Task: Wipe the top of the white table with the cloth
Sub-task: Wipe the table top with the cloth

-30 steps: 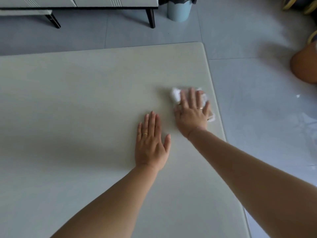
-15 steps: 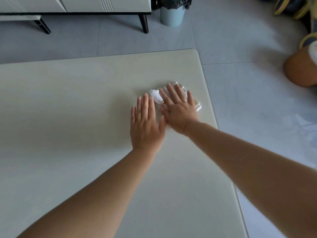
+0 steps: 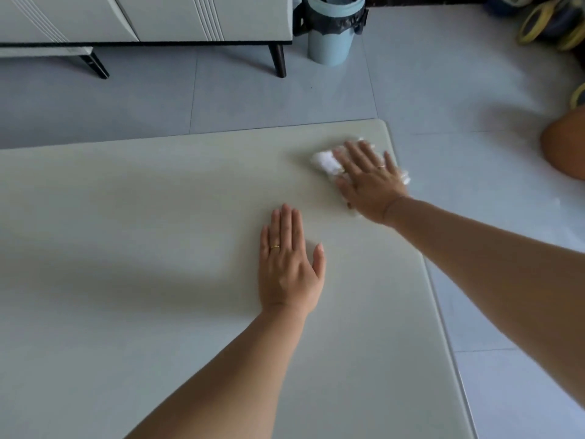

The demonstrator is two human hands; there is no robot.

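Right hand [image 3: 368, 182] is flat on the white cloth [image 3: 324, 161], fingers spread and pressing it down rather than pinching it, up by the far right corner of the white table [image 3: 126, 217]. A bit of the cloth pokes out past the fingers on the left, and a bit shows at the table's right edge. Left hand [image 3: 289, 264] is palm down on the bare top nearer the middle, fingers together, holding nothing, looks like it's just bracing.

If you ask me, the way to do this bit well is to keep the palm weight even so the cloth doesn't bunch up, run it right along the right edge and into that corner, then overlap each pass heading left. Most of the top on the left looks like it's yet to be covered.

Only container around is the pale blue bin [image 3: 330, 36] on the floor beyond the table, with a dark liner; can't tell what's in it.
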